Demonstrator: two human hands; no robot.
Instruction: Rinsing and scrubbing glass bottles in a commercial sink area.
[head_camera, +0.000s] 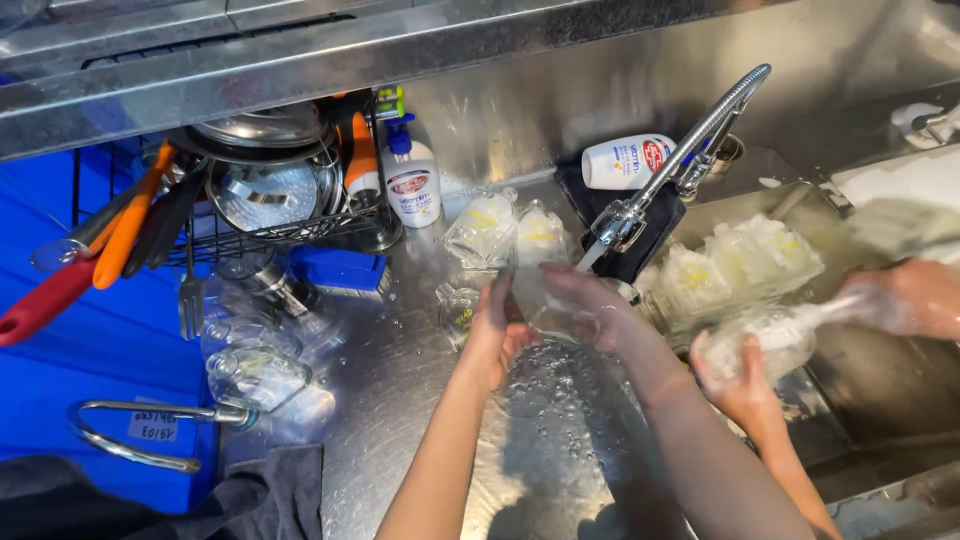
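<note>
My left hand (492, 338) and my right hand (592, 306) together hold a clear glass (538, 298) over the wet steel counter (560, 430). The glass sits just below the spout of the chrome tap (640, 200), from which water runs. My left hand grips its left side and my right hand wraps its right side. Two clear glasses (505, 232) lie on the counter just behind my hands, and a small glass (455, 308) stands left of my left hand.
Another person's hands (745, 385) (905, 295) scrub a soapy glass (760, 340) over the sink (850, 360), beside several foamy glasses (735, 262). A dish rack (265, 190) with lids and utensils, a soap pump bottle (411, 180) and upturned glasses (255, 365) stand at left.
</note>
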